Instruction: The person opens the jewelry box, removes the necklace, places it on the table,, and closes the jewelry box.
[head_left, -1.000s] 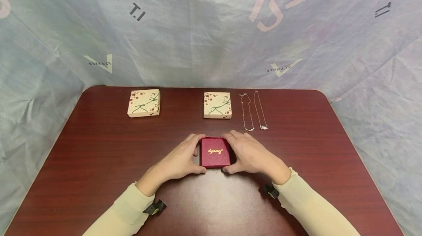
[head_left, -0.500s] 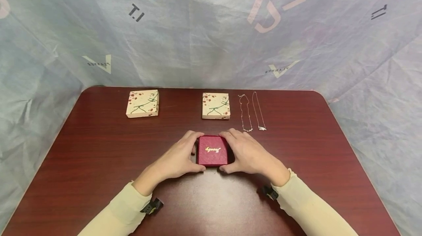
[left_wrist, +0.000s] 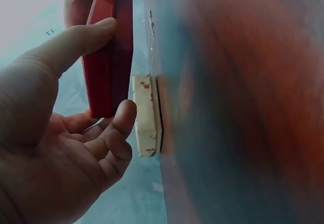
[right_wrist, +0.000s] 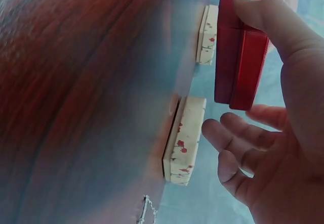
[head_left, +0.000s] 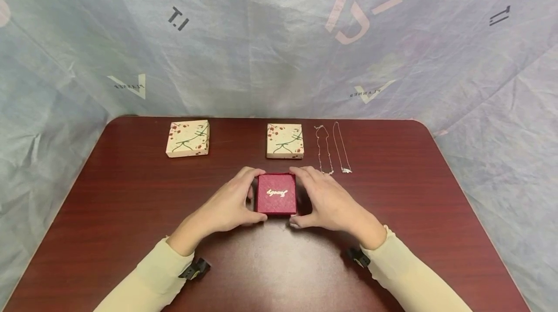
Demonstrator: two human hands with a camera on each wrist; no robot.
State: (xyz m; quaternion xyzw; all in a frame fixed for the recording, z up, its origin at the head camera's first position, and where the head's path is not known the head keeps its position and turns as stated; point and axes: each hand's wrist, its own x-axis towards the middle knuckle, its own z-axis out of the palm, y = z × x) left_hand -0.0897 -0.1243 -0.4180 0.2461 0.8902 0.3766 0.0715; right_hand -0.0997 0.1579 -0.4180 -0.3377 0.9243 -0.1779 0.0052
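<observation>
The red box (head_left: 276,203) is held off the table (head_left: 279,263), midway between the hands – neither one nearer. The left hand (head_left: 228,208) pinches its left side, thumb at the near edge, index at the far; the right hand (head_left: 331,200) mirrors that on the right, lower fingers loosely bent. From above it looks square – no clear long axis – its side seam (right_wrist: 237,67) running roughly level with the tabletop

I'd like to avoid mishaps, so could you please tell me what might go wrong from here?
The left hand and right hand hold the red box near its corners; it could slip if either loosens. A seam shows along its side; it might open. The right hand could snag the necklaces lying just beyond it.
</observation>
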